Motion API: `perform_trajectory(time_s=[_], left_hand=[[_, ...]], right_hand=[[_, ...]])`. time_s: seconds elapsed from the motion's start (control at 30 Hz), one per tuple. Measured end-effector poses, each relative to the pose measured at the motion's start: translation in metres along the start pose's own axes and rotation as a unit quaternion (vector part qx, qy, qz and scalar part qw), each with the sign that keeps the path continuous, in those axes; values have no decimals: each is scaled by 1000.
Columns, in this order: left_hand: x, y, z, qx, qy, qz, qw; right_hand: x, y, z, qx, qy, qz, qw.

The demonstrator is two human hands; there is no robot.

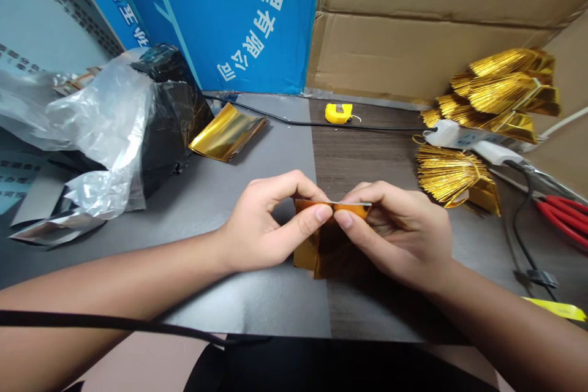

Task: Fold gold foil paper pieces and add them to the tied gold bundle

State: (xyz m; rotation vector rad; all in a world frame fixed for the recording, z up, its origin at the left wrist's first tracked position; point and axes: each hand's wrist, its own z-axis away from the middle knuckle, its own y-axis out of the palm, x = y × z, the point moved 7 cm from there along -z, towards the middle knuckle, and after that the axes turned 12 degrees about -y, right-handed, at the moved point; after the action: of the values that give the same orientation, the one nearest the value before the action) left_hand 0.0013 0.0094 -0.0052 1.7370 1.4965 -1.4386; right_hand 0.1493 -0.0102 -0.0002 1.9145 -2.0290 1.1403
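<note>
Between my two hands is a sheet of gold foil paper, its top edge folded over and its lower part hanging down close to the table. My left hand pinches the upper edge between thumb and forefinger. Close beside it, my right hand pinches the same edge, the two thumb tips almost touching. The other fingers of both hands are curled behind and partly hidden. A stack of flat gold foil sheets lies beyond my left hand, next to a black plastic bag.
Fanned gold foil bundles pile up at the right, with another bundle nearer. A white power strip, a black cable, red cable and yellow tape measure lie around. Cardboard and a blue panel stand behind.
</note>
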Motion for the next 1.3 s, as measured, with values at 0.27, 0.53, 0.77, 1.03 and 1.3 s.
perform_trajectory(time_s=[0.27, 0.53, 0.77, 1.03, 1.3], left_hand=[[2, 0, 0, 4, -4, 0, 1000], [0, 0, 0, 3, -5, -8, 1000], [1, -1, 0, 1, -8, -7, 1000], [1, 0, 1, 5, -4, -6, 1000], [1, -1, -1, 3, -11, -7, 1000]], right_hand=[[0, -1, -1, -3, 2, 6, 1000], [-1, 0, 0, -3, 13, 3, 1000], [-1, 0, -1, -3, 5, 7, 1000], [0, 0, -2, 2, 9, 2, 1000], [-1, -1, -1, 1, 15, 9, 1000]])
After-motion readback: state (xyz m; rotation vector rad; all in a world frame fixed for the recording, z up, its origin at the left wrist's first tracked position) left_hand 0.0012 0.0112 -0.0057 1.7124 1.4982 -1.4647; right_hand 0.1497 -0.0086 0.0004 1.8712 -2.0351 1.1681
